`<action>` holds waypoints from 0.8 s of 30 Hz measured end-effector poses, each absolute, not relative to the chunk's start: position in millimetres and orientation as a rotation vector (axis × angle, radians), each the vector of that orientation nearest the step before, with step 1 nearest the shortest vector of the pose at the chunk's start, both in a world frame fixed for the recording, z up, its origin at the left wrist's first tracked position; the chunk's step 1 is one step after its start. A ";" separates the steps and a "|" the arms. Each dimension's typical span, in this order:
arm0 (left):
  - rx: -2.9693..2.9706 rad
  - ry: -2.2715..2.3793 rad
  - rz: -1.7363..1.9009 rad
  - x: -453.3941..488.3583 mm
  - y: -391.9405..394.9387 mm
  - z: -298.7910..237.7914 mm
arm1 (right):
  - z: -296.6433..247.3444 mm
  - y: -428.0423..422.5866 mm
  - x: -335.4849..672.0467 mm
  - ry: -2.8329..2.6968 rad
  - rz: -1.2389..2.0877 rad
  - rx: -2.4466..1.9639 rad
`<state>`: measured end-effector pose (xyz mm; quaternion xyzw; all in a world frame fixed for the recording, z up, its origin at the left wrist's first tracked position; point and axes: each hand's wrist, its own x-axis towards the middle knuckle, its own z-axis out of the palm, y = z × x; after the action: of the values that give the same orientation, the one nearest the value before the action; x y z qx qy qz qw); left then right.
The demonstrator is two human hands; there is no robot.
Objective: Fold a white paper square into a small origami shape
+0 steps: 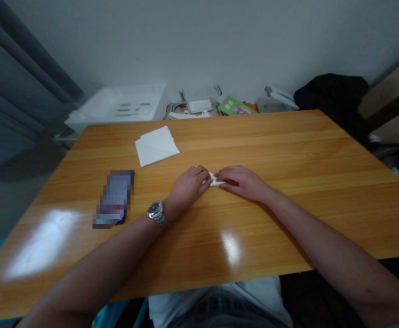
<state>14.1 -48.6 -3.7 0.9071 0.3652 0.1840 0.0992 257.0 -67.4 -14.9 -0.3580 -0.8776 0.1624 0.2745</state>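
Note:
A small folded piece of white paper [215, 180] lies on the wooden table [288, 173] between both hands. My left hand [187, 186], with a metal watch [157, 213] on its wrist, pinches the paper's left end with curled fingers. My right hand [243, 182] presses its fingertips down on the paper's right end. Most of the paper is hidden under the fingers.
A stack of white paper sheets [156, 146] lies further back on the table. A phone [115, 198] rests to the left. Behind the table stand a white plastic bin [117, 107], a clear container [199, 105], a green booklet [235, 107] and a black bag [332, 98].

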 end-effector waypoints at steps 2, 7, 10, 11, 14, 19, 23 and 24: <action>2.663 1.086 0.568 14.9 -48.1 -5.3 | -15.4 -67.2 256.8 -2.369 0.425 -0.953; 2.590 1.033 0.662 13.2 -46.9 -8.2 | -15.9 -67.0 256.9 -2.359 0.418 -0.985; 2.560 0.966 0.688 10.3 -46.4 -8.6 | -15.5 -67.4 258.0 -2.348 0.431 -1.010; 2.557 0.953 0.693 9.5 -46.2 -8.9 | -15.4 -67.6 258.4 -2.346 0.434 -1.017; 2.556 0.938 0.716 8.4 -45.4 -10.6 | -15.3 -68.3 259.2 -2.346 0.428 -1.035; 2.539 0.988 0.732 9.2 -43.1 -13.1 | -16.0 -68.3 258.3 -2.339 0.418 -1.046; 2.547 1.004 0.711 9.6 -42.2 -13.8 | -16.1 -68.4 257.4 -2.333 0.418 -1.075; 2.548 1.003 0.711 9.7 -42.1 -14.0 | -16.0 -68.4 257.2 -2.332 0.418 -1.079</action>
<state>9.7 -42.1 -14.0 0.8896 0.3503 0.2483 0.1557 257.2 -68.4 -16.0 -0.3997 -0.8634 0.1548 0.2660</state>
